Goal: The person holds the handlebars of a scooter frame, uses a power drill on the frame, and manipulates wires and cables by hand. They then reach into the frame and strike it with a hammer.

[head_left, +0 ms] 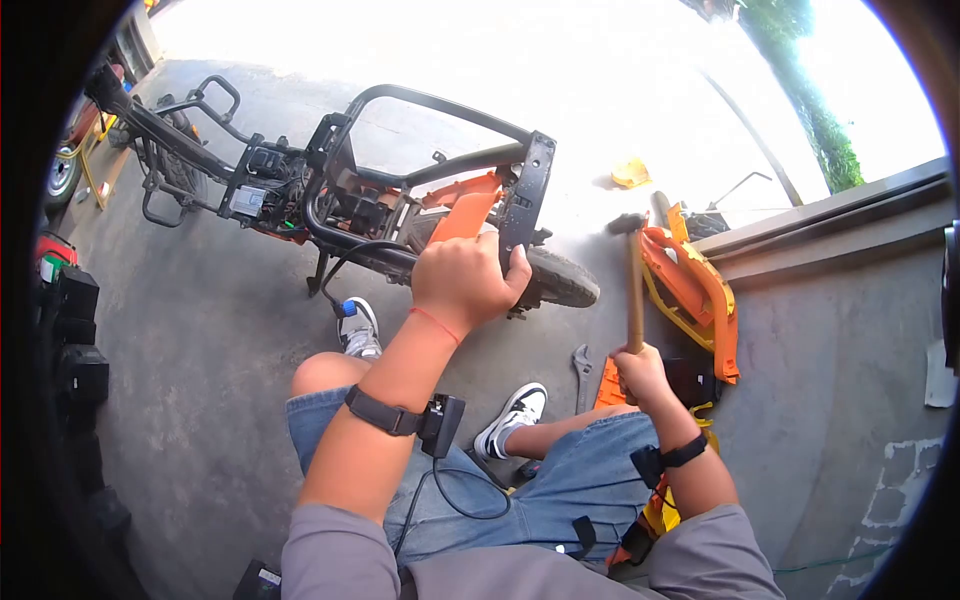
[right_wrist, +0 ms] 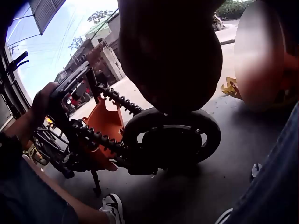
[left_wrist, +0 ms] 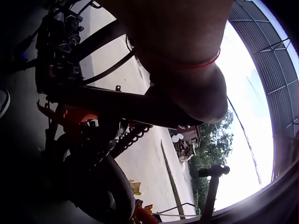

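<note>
A stripped scooter with a black tubular frame stands in front of me, its rear end nearest. My left hand grips the black rear end of that frame, fingers over the top and thumb at the side. An orange plastic fender sits inside the frame, just beyond this hand. Below the frame end is the rear wheel, with coil shocks above it in the right wrist view. My right hand holds a hammer by its wooden handle, head up, apart from the scooter.
Orange and yellow body panels lie on the right by the wall ledge. An adjustable wrench is on the floor between my right foot and an orange piece. Black boxes line the left side.
</note>
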Demonstrator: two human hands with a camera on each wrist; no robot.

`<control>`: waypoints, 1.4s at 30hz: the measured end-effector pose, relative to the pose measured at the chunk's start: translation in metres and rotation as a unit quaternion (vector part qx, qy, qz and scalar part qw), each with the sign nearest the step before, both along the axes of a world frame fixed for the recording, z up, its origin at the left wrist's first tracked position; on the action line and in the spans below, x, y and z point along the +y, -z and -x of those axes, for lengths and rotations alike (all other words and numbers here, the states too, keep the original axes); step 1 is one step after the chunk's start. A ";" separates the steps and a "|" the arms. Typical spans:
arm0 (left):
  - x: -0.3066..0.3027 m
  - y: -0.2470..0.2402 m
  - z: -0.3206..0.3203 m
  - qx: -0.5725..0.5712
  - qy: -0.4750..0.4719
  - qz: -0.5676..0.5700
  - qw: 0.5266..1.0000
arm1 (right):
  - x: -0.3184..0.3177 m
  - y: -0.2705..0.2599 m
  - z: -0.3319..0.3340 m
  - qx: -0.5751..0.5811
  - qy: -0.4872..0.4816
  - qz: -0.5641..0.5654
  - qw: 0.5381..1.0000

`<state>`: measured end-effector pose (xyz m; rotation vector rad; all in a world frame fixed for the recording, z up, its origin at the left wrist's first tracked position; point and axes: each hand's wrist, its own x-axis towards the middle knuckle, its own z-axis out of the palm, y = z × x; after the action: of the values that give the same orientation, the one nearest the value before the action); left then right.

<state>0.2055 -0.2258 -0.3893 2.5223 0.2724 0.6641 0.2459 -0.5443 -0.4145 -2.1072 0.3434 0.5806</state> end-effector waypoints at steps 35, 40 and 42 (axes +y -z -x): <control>-0.004 -0.003 0.001 0.002 0.007 -0.017 1.000 | -0.015 -0.079 0.008 -0.145 0.163 -0.208 0.953; -0.005 -0.005 0.002 0.000 0.001 -0.026 1.000 | -0.013 -0.084 0.007 -0.372 0.170 -0.255 0.876; -0.005 -0.002 0.001 -0.002 -0.004 -0.032 0.999 | -0.004 -0.035 0.010 -0.421 0.161 -0.277 0.848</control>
<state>0.2048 -0.2306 -0.3874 2.5811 0.2628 0.6906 0.2364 -0.5482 -0.3797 -1.4954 0.0022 -0.4288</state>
